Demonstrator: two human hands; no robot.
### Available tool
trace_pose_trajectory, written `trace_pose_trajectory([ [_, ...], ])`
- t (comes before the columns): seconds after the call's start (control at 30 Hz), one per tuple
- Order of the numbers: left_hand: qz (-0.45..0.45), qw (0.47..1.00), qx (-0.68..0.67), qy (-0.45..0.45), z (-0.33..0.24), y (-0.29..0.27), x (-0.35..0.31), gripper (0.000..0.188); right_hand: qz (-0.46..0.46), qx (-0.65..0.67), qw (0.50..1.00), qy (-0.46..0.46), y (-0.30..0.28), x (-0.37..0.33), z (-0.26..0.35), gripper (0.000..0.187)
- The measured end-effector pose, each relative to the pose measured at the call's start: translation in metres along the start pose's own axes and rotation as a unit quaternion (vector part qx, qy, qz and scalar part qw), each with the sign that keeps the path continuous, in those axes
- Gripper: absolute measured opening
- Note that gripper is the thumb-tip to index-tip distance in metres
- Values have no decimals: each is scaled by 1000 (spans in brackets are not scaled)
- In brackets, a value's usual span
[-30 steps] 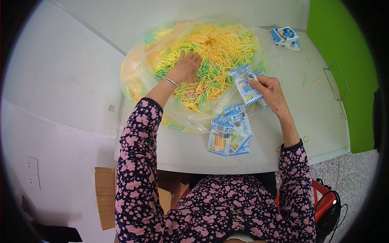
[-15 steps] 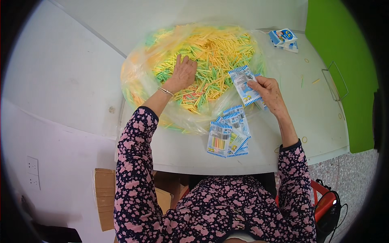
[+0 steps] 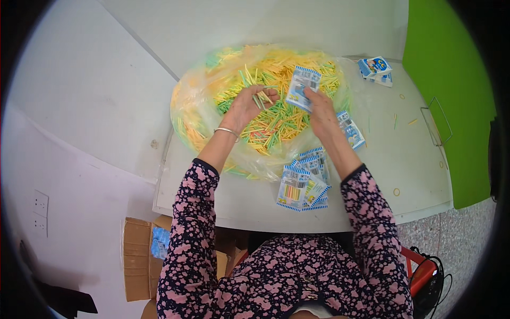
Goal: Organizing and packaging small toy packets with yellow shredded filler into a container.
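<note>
A large clear plastic bag [image 3: 204,114] lies spread on the table, full of thin sticks [image 3: 276,125] in yellow, green, orange and some pink. Above the heap, my left hand [image 3: 245,106] is turned palm up with several loose sticks [image 3: 261,99] gathered in its curled fingers. My right hand [image 3: 321,114] pinches a small blue-and-white packet [image 3: 303,87] over the right part of the bag. Below that wrist, another packet [image 3: 350,130] lies on the table. A loose pile of filled packets [image 3: 302,186] rests close to the near edge, sticks showing through a clear window.
More packets [image 3: 375,68] lie at the table's far right corner. Rubber bands [image 3: 396,192] and a few stray sticks [image 3: 394,121] are scattered on the right. A green panel [image 3: 435,80] and a wire handle [image 3: 436,121] border that side. A cardboard box [image 3: 139,260] stands below left.
My left hand has come up out of the heap, turned over, with sticks in it. My right hand has moved left and up with the packet, toward my left hand.
</note>
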State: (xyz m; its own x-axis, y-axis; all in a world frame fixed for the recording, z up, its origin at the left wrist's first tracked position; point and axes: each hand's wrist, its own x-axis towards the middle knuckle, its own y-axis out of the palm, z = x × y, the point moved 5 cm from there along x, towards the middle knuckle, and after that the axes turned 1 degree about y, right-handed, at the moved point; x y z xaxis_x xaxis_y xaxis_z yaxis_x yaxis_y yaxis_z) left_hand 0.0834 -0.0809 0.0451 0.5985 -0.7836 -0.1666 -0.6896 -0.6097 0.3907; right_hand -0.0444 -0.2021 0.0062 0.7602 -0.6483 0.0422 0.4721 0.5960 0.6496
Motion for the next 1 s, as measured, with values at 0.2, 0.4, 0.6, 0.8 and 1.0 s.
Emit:
trace_pose_trajectory([
  [0.2, -14, 991, -120, 57, 23, 17, -5, 12, -106, 238, 957, 126, 33, 13, -58, 15],
  [0.4, -49, 967, -191, 162, 39, 21, -8, 13, -112, 321, 936, 94, 41, 20, -71, 20],
  [0.6, -103, 952, -118, 262, 37, 28, -15, 13, -66, 319, 944, 62, 42, 25, -74, 23],
  [0.8, -130, 965, -147, 173, 40, 13, -2, 8, -44, 251, 965, 54, 46, 11, -52, 21],
  [1.0, -72, 964, -243, 76, 23, -1, 2, 10, 21, 33, 999, -15, 9, 8, 6, 21],
])
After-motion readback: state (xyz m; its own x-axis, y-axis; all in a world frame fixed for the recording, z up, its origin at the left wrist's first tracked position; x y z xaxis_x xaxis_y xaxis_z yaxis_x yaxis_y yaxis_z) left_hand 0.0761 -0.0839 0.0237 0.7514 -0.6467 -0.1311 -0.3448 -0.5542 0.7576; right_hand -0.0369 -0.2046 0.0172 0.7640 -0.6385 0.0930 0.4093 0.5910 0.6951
